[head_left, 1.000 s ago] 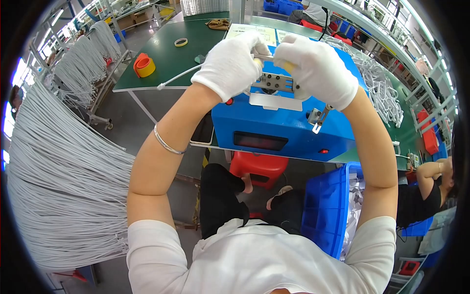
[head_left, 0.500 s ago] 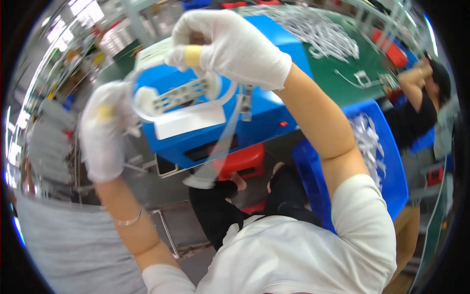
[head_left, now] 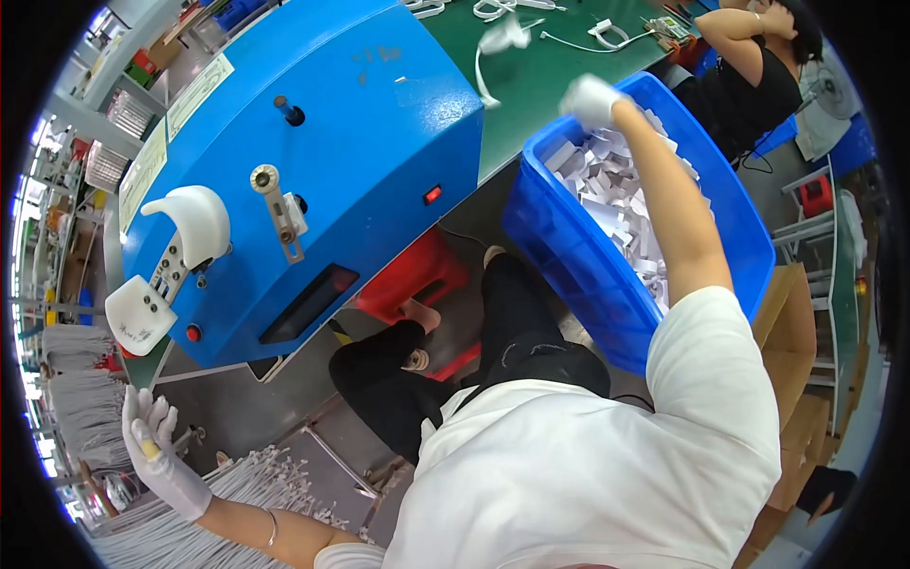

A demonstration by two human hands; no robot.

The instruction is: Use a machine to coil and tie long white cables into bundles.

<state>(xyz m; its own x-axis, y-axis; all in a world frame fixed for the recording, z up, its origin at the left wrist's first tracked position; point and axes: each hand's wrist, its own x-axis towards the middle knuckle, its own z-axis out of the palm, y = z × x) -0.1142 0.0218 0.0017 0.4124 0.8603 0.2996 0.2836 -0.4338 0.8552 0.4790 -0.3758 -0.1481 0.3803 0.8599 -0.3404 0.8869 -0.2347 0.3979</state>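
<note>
My left hand (head_left: 163, 457), in a white glove with yellow tape round a finger, hangs open with its fingers apart. Above it is the winding fixture of a blue machine (head_left: 332, 104): two curved white holders (head_left: 197, 228) on a slotted metal bar, with nothing wound on them. My right hand (head_left: 593, 102), also white-gloved, reaches over the far rim of a blue bin (head_left: 559, 228) filled with white paper strips (head_left: 611, 194). Motion smears its fingers. A blurred white coiled cable (head_left: 502, 40) is over the green table (head_left: 536, 90), apart from that hand.
A small metal arm (head_left: 282, 220) sticks out from the machine's top. Bundles of pale cables (head_left: 261, 493) lie beside my left forearm. A red stool (head_left: 417, 284) is under the table edge. Another person (head_left: 763, 71) sits beyond the bin; cardboard boxes (head_left: 791, 327) stand at right.
Both hands have left the machine's fixture: the left dropped and opened, the right swung right to the bin. The white cable is now blurred over the table. The view has turned.
</note>
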